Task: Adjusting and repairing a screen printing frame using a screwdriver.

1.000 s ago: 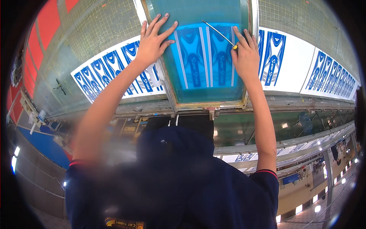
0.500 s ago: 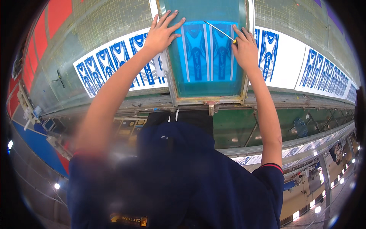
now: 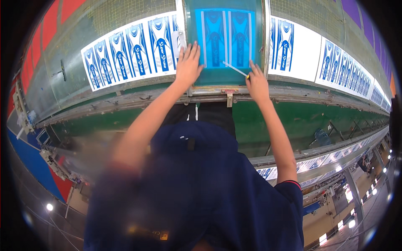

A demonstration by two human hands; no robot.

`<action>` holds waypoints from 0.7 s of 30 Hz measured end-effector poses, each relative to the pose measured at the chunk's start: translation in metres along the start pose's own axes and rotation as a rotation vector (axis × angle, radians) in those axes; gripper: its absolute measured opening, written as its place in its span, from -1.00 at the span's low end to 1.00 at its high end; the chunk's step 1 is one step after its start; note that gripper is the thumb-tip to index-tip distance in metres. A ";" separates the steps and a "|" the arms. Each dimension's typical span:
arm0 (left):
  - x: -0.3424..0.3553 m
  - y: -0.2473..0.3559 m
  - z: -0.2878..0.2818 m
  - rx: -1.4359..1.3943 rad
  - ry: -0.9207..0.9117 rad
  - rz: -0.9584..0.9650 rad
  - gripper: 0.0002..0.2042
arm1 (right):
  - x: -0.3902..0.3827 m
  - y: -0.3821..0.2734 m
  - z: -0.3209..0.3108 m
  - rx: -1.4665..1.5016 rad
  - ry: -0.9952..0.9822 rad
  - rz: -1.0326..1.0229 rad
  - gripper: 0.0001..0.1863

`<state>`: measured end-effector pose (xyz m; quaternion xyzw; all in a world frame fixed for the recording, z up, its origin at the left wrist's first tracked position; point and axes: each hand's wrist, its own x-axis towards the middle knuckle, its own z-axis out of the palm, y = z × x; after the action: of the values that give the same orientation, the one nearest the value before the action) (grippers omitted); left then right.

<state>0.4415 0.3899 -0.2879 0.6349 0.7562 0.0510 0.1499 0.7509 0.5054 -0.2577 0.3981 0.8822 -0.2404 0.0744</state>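
Observation:
A screen-printing frame [image 3: 266, 33] with teal mesh lies on the long table in front of me. Two tall stencil designs fill its bright blue area [image 3: 228, 39]. My left hand [image 3: 189, 69] is open, fingers stretched, over the frame's left edge near the lower left corner of the blue area. In my right hand [image 3: 257, 85], at the lower right of the mesh, is a thin screwdriver [image 3: 235, 69] with a yellow and dark handle. Its silver shaft points left and away from me, across the lower edge of the blue area. The grip is mostly hidden by my fingers.
White printed sheets [image 3: 135, 52] with blue designs lie along the table left of the frame, and more sheets [image 3: 295, 50] continue to the right. A metal rail [image 3: 125, 98] with a bracket [image 3: 229, 99] runs along the near edge. Another table with sheets [image 3: 310, 165] stands behind me.
Both hands have slid toward me, from the far part of the blue area to its near edge. The screwdriver has come along in my right hand. The view has shifted too.

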 end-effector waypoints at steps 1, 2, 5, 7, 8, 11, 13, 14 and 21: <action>-0.015 0.005 0.000 -0.024 -0.056 0.009 -0.14 | -0.011 -0.005 0.006 0.000 0.002 -0.006 -0.84; -0.027 0.007 0.000 -0.048 -0.116 0.015 -0.09 | -0.022 -0.012 0.011 -0.023 0.021 0.004 -0.83; -0.035 0.011 0.004 -0.017 -0.106 0.029 -0.02 | -0.031 -0.025 0.025 -0.024 0.031 0.031 -0.83; -0.035 0.015 0.009 0.022 -0.106 0.018 0.01 | -0.031 -0.034 0.031 0.028 0.082 0.103 -0.84; -0.034 0.016 0.008 0.051 -0.116 0.010 0.01 | -0.029 -0.034 0.035 0.031 0.080 0.102 -0.84; -0.031 0.021 0.007 0.115 -0.145 -0.002 0.02 | -0.027 -0.030 0.041 0.013 0.078 0.123 -0.83; -0.031 0.020 0.008 0.152 -0.167 0.018 0.02 | -0.026 -0.028 0.039 -0.044 0.034 0.111 -0.82; -0.034 0.019 0.009 0.180 -0.178 0.030 0.03 | -0.030 -0.029 0.038 -0.063 0.025 0.102 -0.82; -0.032 0.027 0.018 0.283 -0.128 -0.005 0.04 | -0.018 -0.034 0.027 -0.035 0.055 0.113 -0.81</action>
<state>0.4772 0.3618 -0.2923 0.6498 0.7463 -0.0970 0.1072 0.7365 0.4612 -0.2629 0.4523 0.8641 -0.2092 0.0706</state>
